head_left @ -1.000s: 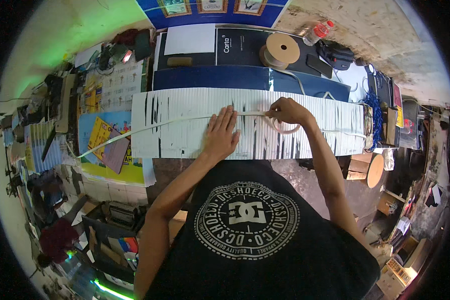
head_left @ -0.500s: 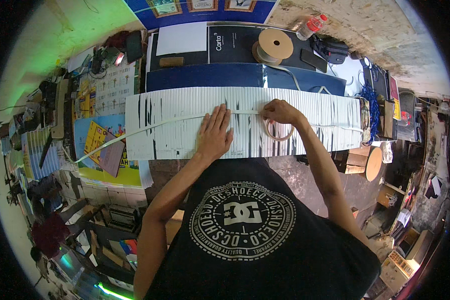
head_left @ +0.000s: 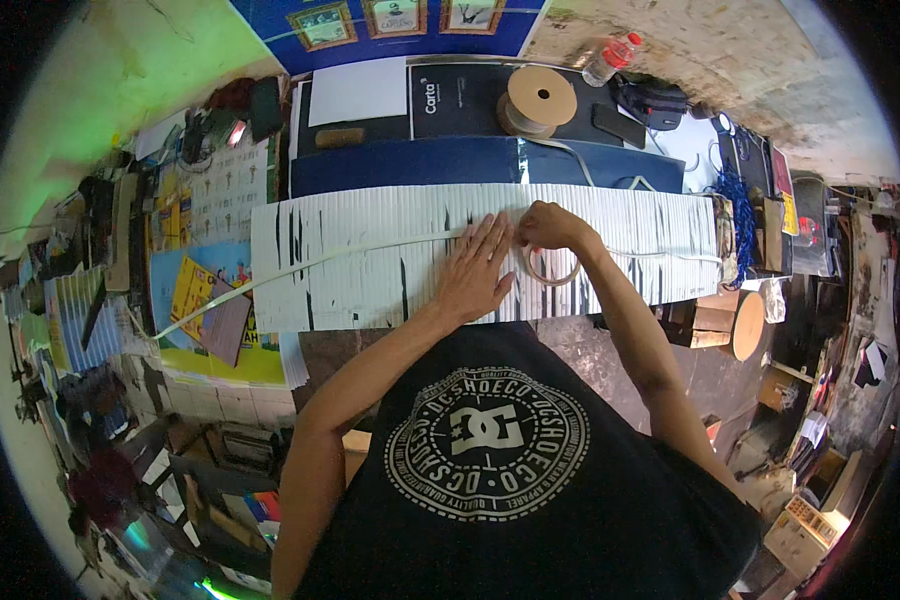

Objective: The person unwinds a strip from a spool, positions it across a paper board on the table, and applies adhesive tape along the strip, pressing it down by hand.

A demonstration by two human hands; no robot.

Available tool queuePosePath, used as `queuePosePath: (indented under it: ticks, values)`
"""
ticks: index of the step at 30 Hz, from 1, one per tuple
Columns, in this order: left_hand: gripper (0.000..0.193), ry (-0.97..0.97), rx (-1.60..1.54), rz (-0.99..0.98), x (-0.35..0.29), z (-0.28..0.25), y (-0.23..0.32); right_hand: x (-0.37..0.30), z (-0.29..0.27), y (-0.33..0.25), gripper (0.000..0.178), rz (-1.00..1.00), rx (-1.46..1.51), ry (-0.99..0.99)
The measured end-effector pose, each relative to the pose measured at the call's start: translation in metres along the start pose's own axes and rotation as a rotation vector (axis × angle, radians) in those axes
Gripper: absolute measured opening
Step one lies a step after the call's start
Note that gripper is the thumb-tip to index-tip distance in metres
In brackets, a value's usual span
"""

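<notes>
A long row of white, thin-edged pieces with black streaks (head_left: 370, 290), like book spines packed side by side, lies across in front of me. Along it runs a narrow pale tape strip (head_left: 360, 243), its left end hanging past the row. My left hand (head_left: 478, 262) rests flat on the strip and row, fingers stretched and close together. Just to its right, my right hand (head_left: 558, 228) is closed in a pinch at the strip. From under that hand shows a thin pale ring of tape (head_left: 553, 281); the fingertips are partly hidden.
Behind the row stand a large spool (head_left: 542, 97), a dark phone-like slab (head_left: 618, 126), a bottle with a red cap (head_left: 611, 60) and a black bag (head_left: 654, 104). Printed sheets (head_left: 210, 300) lie at left, blue cords (head_left: 738, 225) at right. Another person (head_left: 105, 490) is at lower left.
My left hand has slid to the right along the strip, now close beside my right hand. The right hand stays pinched at nearly the same place; the whole view has shifted slightly.
</notes>
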State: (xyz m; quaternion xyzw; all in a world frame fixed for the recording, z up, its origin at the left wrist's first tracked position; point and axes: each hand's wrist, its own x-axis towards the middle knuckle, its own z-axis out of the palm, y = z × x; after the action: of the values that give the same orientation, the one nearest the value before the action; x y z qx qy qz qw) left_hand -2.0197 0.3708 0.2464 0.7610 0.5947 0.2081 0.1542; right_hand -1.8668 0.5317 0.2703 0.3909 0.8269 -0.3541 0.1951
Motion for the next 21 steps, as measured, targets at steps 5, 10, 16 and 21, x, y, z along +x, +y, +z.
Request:
queuePosePath:
  ticks: [5,10,16,21]
  values:
    - [0.065,-0.101,0.134,0.038,0.004,0.017,-0.006,-0.004,-0.015,-0.014,0.044,0.208,0.065,-0.112]
    - [0.067,-0.092,0.170,0.022,0.001,0.018,-0.004,-0.049,-0.038,0.022,0.042,0.185,0.004,0.004]
    - [0.067,-0.123,0.139,0.012,0.002,0.017,-0.004,-0.063,-0.029,0.060,0.039,0.189,0.108,0.081]
    - [0.067,-0.120,0.149,0.013,0.002,0.019,-0.004,-0.059,-0.018,0.076,0.036,0.122,0.154,0.099]
